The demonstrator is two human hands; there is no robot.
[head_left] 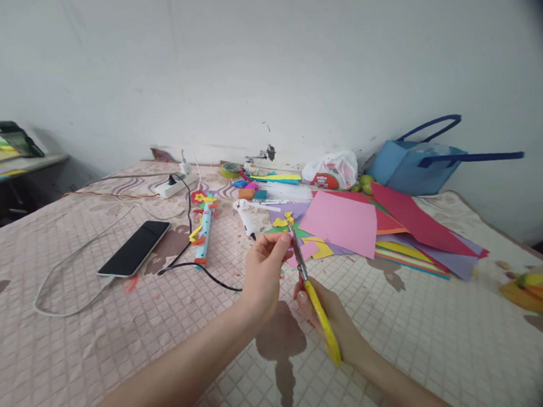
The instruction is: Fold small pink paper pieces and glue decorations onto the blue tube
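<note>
My right hand (324, 309) is closed around the yellow handle of a pair of scissors (322, 318), whose metal blades point up and away from me. Beside the blades, my left hand (266, 266) pinches a small pink paper piece (290, 236) between thumb and fingers. Most of that piece is hidden by the fingertips and blades. Just beyond the blade tips lie small yellow paper cutouts (281, 221) on a purple sheet. Behind my left hand rests a white hot glue gun (244, 217) with a black cord.
A large pink sheet (341, 222) and red sheets (418, 220) overlap on the right, near a blue bag (414, 166). Leftward are a decorated light-blue strip (203, 237), a phone (134, 249) on a cable and a power strip (173, 186). Tape (231, 170) lies near the wall.
</note>
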